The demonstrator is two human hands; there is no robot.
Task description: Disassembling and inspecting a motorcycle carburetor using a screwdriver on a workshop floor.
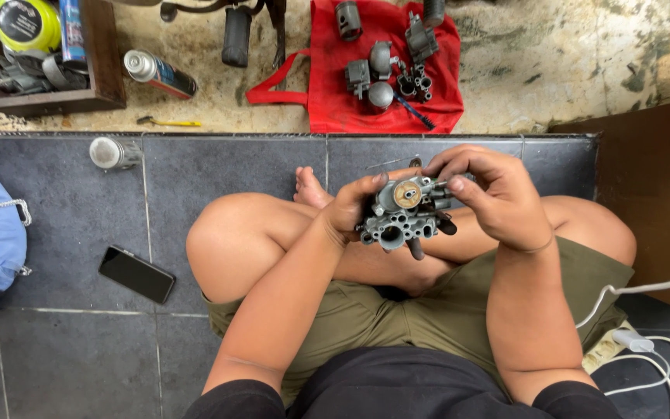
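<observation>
Black-sleeved forearms enter from the bottom edge and cross above the person's folded legs and olive-green shorts (pixel 397 318). Left hand (pixel 348 208) closes round the left side of a grey cast-metal carburettor body (pixel 403 213) with a round brass-coloured cap on top, thumb lying over its upper edge — a firm grip. Right hand (pixel 498 194) curls over the carburettor's right end, fingers bent down onto it; it grips the same part. Carburettor sits in mid-air between both hands, above the crossed shins, not touching the floor.

Dark grey tiled floor (pixel 79 341) carries a black mobile phone (pixel 136 274) lying flat, well left of the knee, and a small silver-capped can (pixel 112 153) near the tile edge. Beyond the tiles, a red cloth bag (pixel 335 101) lies spread on rough concrete with several grey metal engine parts (pixel 385 74) on it. A spray can (pixel 159 74) lies on its side beside a wooden box (pixel 94 54). White cables (pixel 645 341) run at lower right.
</observation>
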